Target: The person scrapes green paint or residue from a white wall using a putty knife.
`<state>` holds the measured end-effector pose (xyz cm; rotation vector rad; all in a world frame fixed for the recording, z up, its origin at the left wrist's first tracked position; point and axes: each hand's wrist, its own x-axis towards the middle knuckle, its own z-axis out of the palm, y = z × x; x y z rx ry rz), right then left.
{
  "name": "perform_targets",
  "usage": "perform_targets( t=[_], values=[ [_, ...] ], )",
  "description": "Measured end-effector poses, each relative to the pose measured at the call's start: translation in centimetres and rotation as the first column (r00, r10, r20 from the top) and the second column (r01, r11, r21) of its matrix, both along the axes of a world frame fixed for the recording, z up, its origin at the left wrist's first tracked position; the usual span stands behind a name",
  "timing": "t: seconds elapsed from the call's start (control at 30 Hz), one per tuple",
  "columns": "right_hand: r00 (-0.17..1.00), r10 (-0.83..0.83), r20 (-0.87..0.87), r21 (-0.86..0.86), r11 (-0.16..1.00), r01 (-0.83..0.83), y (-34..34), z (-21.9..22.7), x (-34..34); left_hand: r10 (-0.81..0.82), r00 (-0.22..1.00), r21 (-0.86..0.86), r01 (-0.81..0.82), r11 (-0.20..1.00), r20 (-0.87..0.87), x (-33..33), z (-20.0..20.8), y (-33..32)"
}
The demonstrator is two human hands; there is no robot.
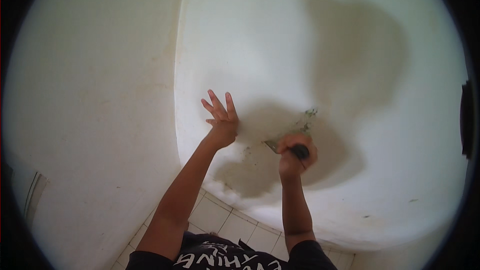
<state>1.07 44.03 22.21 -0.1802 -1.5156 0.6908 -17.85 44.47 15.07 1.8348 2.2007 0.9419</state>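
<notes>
My left hand [223, 122] rests against the white wall [240, 35] with its fingers spread, holding nothing. To its right, my right hand [291, 160] is closed around the dark handle of a scraper [271, 145]. The flat metal blade points left and lies at the wall's surface; how firmly it presses there I cannot tell. Just above this hand, dark greenish marks [310, 114] show on the wall, with fainter specks to the left of the blade. My fingers hide most of the handle apart from its rounded black end.
Another wall [100, 70] meets this one at a corner on the left. Pale floor tiles [210, 216] lie below, by my body. A dark object [467, 120] stands at the far right edge. Shadows fall across the wall around my hands.
</notes>
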Motion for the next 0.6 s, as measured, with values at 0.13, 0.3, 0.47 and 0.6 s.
perform_targets(
  t=[0.13,0.3,0.47,0.6],
  values=[
    [0.986,0.060,-0.157,0.189,0.982,-0.029,-1.4,2.1,1.6,0.004,1.000,-0.028,-0.005,1.000,-0.026,0.1,-0.2,-0.1],
    [0.984,0.119,-0.135,0.120,0.987,-0.103,-1.0,2.7,1.2,0.020,0.999,0.009,-0.020,1.000,-0.040,0.0,-0.8,0.0],
    [0.990,-0.064,-0.126,0.267,0.959,0.096,-0.7,2.7,2.7,0.009,0.998,0.026,-0.007,1.000,-0.067,0.3,0.1,-0.1],
    [0.998,0.063,-0.016,-0.063,0.996,-0.064,-0.1,-0.1,0.5,0.027,0.997,0.033,-0.025,0.999,-0.067,0.3,-1.3,0.2]
  ],
)
